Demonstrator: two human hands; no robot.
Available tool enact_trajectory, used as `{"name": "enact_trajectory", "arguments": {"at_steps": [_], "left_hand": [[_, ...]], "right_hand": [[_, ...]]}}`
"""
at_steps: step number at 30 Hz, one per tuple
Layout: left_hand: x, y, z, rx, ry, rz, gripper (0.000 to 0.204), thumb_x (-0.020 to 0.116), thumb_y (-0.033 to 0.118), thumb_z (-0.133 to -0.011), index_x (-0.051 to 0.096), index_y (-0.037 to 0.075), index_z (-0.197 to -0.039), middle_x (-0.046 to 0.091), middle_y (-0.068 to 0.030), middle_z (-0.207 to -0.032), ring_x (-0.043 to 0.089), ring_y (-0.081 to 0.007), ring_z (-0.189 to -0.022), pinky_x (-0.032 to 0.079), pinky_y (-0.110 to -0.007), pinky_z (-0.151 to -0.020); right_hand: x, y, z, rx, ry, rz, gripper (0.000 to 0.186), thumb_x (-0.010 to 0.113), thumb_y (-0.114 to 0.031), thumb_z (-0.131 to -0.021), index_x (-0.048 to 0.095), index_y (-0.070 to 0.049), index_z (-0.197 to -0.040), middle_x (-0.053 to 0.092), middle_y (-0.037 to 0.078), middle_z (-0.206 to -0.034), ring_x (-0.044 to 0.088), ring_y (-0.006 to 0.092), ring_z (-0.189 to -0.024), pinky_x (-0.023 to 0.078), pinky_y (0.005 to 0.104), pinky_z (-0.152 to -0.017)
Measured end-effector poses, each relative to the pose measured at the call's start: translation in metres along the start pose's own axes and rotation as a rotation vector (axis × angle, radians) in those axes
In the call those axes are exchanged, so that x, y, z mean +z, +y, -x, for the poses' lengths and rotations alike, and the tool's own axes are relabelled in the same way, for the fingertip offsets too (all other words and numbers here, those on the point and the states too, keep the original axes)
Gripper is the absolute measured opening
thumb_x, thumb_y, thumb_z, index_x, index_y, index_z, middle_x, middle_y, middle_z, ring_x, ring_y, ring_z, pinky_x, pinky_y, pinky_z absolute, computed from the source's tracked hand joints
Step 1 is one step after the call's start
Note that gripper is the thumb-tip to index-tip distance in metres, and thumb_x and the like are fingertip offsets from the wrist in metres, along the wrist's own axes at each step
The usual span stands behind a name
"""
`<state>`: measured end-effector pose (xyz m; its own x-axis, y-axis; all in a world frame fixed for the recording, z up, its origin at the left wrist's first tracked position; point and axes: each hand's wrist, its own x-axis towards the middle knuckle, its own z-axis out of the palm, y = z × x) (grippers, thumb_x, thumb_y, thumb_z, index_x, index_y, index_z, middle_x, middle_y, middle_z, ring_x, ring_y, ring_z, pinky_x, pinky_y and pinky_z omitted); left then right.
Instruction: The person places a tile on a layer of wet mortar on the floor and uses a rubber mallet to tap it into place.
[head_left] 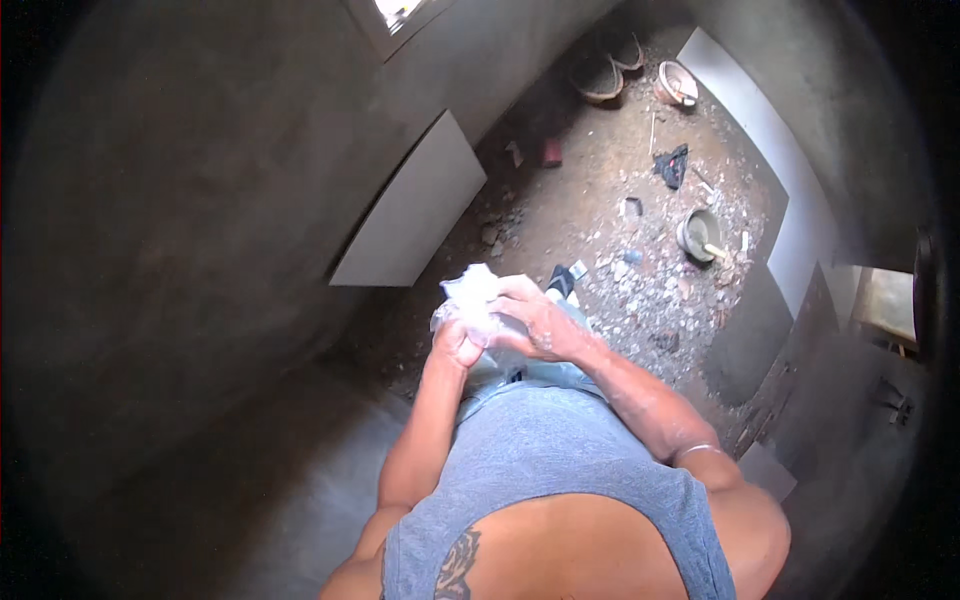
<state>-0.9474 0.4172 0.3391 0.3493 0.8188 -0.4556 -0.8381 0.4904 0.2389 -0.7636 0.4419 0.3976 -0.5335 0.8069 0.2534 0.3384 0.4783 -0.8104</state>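
Observation:
A bright white crumpled wad (474, 297) sits between my two hands in front of my waist; whether it is plastic, cloth or fibre I cannot tell. My left hand (458, 340) is closed around its lower part, with most of the fingers hidden behind it. From the other side, my right hand (533, 322) bends its fingers onto the wad's right edge and touches it. Pale dust or paste marks the skin of the right hand.
White rubble (640, 300) litters the floor ahead. A bucket (697, 238) with a pale-handled tool stands among it, near a dark cloth (671, 167). Baskets (597, 82) and a tub (675, 85) are at the far end. Boards (410, 205) lean on both walls.

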Motion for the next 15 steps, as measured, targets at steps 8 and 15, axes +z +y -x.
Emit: {"name": "enact_trajectory", "arguments": {"at_steps": [8,15], "left_hand": [[0.103,-0.073,-0.084,-0.308,0.387,-0.230,0.095,0.063,0.064,-0.083,0.019,0.020,-0.156,0.020,-0.0188,-0.159,0.028,-0.0464,-0.141,0.031,-0.072,-0.104],[0.183,-0.070,-0.212,0.204,-0.008,-0.158,0.026,0.053,0.008,-0.095,0.054,0.000,-0.119,0.065,-0.0184,-0.101,0.067,-0.0329,-0.096,0.057,-0.047,-0.085]], "right_hand": [[-0.146,0.100,-0.030,0.539,0.873,-1.005,0.020,0.047,-0.004,-0.095,0.059,-0.001,-0.111,0.066,0.007,-0.092,0.063,0.0141,-0.079,0.051,0.0289,-0.067],[-0.171,0.091,-0.011,0.015,0.348,0.204,0.024,0.057,-0.008,-0.083,0.061,0.002,-0.105,0.063,0.021,-0.107,0.060,0.0355,-0.104,0.046,0.0445,-0.092]]}}
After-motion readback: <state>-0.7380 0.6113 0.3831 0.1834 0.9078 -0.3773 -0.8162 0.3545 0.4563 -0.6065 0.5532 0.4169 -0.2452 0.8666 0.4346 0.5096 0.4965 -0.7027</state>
